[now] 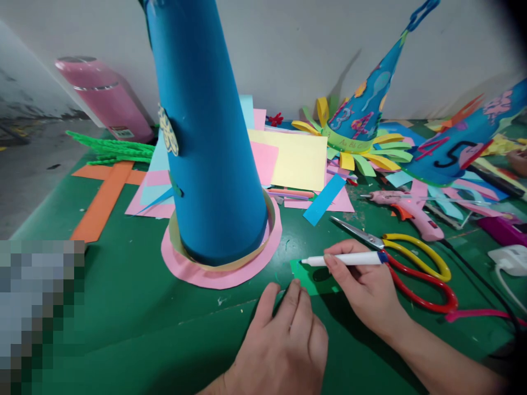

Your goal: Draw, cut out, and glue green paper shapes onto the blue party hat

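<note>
A white marker (349, 259) with a dark blue end is pinched in my right hand (373, 299). Its tip touches the left part of a small piece of green paper (302, 272) lying on the green table. My left hand (288, 340) rests palm down, fingers stretched out, with fingertips at the paper's near edge. Just beyond my hands stands a tall blue paper cone (209, 164), set inside a pale yellow band on a pink paper ring (206, 278). Scissors (385, 244) with yellow and red handles lie beside my right hand.
Coloured paper sheets (300, 159) lie behind the cone. Decorated cone hats (358, 115) and a pink glue gun (411, 211) are at the right. A pink bottle (105, 96), green pipe cleaners (115, 148) and orange strips (102, 203) are at the left.
</note>
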A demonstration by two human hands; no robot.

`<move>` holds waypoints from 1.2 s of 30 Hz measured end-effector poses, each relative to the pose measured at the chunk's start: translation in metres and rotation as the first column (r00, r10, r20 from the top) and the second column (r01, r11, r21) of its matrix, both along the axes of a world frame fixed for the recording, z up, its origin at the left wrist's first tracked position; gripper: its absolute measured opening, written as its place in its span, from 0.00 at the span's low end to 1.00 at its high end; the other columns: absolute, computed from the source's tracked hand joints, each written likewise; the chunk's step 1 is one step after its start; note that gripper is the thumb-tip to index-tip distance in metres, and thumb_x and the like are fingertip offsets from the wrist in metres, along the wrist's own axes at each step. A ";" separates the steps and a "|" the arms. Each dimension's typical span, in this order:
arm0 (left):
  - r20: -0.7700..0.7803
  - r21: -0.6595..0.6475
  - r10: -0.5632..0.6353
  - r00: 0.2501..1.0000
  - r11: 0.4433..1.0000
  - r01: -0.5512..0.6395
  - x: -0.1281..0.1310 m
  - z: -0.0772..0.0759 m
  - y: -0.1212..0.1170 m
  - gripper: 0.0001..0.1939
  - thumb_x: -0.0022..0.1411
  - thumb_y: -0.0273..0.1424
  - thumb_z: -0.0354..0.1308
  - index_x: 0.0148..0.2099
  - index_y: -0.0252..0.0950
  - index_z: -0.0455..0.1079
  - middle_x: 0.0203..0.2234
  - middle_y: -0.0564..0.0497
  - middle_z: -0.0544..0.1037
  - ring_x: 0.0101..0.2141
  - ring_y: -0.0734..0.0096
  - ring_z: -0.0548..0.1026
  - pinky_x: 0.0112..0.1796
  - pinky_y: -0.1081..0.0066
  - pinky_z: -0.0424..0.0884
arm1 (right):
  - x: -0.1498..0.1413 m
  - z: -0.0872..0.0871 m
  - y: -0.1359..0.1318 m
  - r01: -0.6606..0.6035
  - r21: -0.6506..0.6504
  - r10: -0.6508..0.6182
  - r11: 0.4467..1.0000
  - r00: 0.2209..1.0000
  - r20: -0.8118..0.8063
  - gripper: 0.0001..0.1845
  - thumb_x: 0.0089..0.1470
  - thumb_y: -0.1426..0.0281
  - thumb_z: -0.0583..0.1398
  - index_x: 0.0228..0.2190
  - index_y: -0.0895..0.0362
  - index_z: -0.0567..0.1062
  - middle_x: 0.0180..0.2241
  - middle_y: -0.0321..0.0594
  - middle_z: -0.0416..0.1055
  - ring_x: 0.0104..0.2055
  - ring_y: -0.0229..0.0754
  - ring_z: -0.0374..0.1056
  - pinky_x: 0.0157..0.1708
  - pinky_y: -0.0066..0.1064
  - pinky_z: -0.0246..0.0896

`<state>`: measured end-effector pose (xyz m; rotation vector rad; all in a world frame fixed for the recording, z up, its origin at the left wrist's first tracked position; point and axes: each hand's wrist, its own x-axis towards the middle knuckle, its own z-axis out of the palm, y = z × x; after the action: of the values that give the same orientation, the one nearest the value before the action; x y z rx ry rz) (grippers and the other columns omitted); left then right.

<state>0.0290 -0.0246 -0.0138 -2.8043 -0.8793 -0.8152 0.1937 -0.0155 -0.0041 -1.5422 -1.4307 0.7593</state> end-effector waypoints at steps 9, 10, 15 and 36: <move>-0.030 0.000 0.006 1.000 1.000 -0.006 -0.002 0.000 0.000 0.08 0.57 0.30 0.51 0.31 0.34 0.70 0.34 0.44 0.78 0.41 0.60 0.73 0.45 0.58 0.54 | -0.001 0.003 0.002 0.024 0.033 -0.026 0.999 0.998 0.057 0.04 0.53 0.68 0.56 0.28 0.55 0.67 0.19 0.30 0.61 0.19 0.33 0.56 0.17 0.24 0.51; -0.034 0.001 0.006 0.999 1.000 -0.006 -0.002 0.000 0.000 0.08 0.58 0.30 0.51 0.31 0.34 0.70 0.34 0.44 0.78 0.41 0.60 0.73 0.45 0.58 0.54 | -0.001 0.003 0.002 0.025 0.037 -0.028 0.999 0.998 0.063 0.04 0.53 0.68 0.56 0.28 0.55 0.67 0.19 0.30 0.61 0.19 0.33 0.56 0.17 0.24 0.52; -0.040 -0.002 0.004 0.999 1.000 -0.004 -0.001 -0.001 0.000 0.08 0.58 0.30 0.51 0.30 0.34 0.70 0.35 0.43 0.78 0.41 0.59 0.73 0.45 0.58 0.53 | -0.002 0.004 0.002 0.038 0.034 -0.041 0.999 0.997 0.068 0.04 0.53 0.68 0.55 0.27 0.55 0.67 0.18 0.30 0.61 0.18 0.34 0.55 0.16 0.25 0.52; -0.029 -0.008 -0.002 1.000 1.000 0.002 -0.002 -0.001 -0.001 0.09 0.58 0.29 0.50 0.30 0.33 0.69 0.35 0.42 0.78 0.40 0.59 0.73 0.44 0.57 0.54 | -0.001 0.003 0.000 -0.005 0.022 0.004 1.000 1.000 0.030 0.05 0.53 0.68 0.55 0.26 0.54 0.66 0.16 0.29 0.59 0.17 0.33 0.53 0.15 0.25 0.49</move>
<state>0.0269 -0.0256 -0.0148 -2.8163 -0.8775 -0.7708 0.1928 -0.0151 -0.0011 -1.5398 -1.4603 0.7234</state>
